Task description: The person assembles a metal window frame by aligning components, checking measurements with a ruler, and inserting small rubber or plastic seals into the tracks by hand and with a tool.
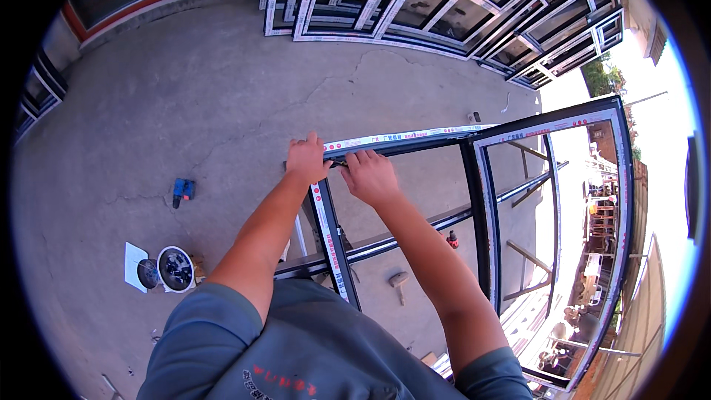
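A large dark window frame (337,241), with white printed protective film along its faces, lies raised in front of me. My left hand (304,160) is closed over its far left corner, fingers across the rail and thumb toward the inner edge. Just right of it, my right hand (369,175) bends its fingers over the inner edge of the far rail. A small dark piece shows between the two hands at the right fingertips; its kind is too small to make out. To the right, an open sash (624,178) stands tilted up from the frame.
Finished frames (415,11) lean in a row at the back. On the concrete floor at left are a blue power tool (184,191) and a white bucket (164,281) of dark bits. Beneath the frame lie a mallet (398,279) and a red tool (452,239). Support bars (529,267) show through the sash.
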{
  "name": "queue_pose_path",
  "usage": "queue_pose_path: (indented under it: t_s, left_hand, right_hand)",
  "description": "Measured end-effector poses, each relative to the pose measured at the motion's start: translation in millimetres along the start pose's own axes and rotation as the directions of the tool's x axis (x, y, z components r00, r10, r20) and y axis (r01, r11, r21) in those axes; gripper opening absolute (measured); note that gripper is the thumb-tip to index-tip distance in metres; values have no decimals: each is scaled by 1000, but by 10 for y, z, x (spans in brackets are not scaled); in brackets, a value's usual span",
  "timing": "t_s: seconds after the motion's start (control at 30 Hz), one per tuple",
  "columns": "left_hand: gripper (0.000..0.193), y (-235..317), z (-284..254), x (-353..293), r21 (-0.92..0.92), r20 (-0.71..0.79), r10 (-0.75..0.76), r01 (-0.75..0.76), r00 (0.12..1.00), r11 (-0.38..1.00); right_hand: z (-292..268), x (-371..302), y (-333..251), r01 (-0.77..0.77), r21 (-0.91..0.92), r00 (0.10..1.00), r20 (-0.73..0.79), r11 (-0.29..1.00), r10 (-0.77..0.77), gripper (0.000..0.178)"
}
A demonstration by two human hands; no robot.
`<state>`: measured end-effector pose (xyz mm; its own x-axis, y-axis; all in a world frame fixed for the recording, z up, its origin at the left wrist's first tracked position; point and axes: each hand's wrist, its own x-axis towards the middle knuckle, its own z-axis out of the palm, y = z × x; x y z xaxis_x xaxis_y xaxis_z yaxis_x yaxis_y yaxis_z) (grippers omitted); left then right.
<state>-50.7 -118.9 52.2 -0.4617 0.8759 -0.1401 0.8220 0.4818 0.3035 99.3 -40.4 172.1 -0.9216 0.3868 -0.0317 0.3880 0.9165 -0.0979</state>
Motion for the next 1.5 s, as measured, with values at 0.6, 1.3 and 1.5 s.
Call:
queue_pose_path:
  t_s: [0.6, 1.3, 1.5]
  left_hand:
    - [54, -4, -23, 13, 11, 39, 0, 0, 999, 1000]
    - [55, 53, -96, 15, 29, 31, 15, -15, 999, 999]
    - [53, -25, 35, 19, 30, 10, 8, -9, 1000, 1000]
  right_hand:
    - [-45, 57, -107, -53, 15, 996, 71, 998, 52, 50]
    - [506, 65, -147, -487, 595, 784, -24, 639, 620, 33]
    - [293, -114, -26, -173, 393, 953, -166, 903, 254, 28]
